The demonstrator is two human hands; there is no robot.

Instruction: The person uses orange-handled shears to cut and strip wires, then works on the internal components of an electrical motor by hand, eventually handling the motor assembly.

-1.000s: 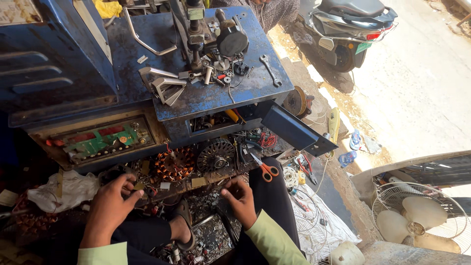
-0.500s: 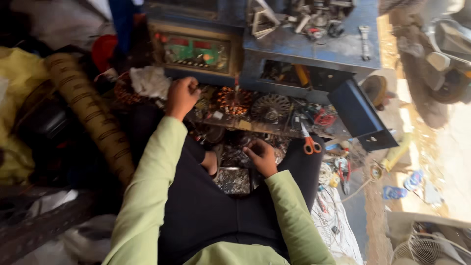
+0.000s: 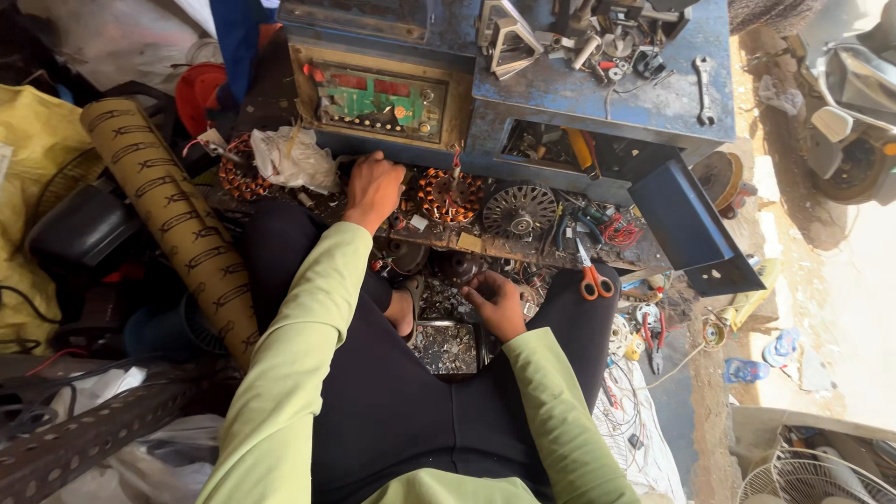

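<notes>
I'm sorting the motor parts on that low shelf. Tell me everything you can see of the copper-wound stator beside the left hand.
The copper-wound stator is a round ring of orange-brown wire coils set around a dark open centre, metal by its look. It lies flat on the cluttered shelf edge below the blue workbench. The left hand rests just beside it; whether they touch is unclear. A grey finned rotor disc lies on its other side. A thin lead rises from its top.

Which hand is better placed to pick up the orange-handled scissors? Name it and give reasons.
Right, probably. The right hand lies near the orange-handled scissors, on their side; the left hand is farther off, up by the copper-wound stator.
</notes>
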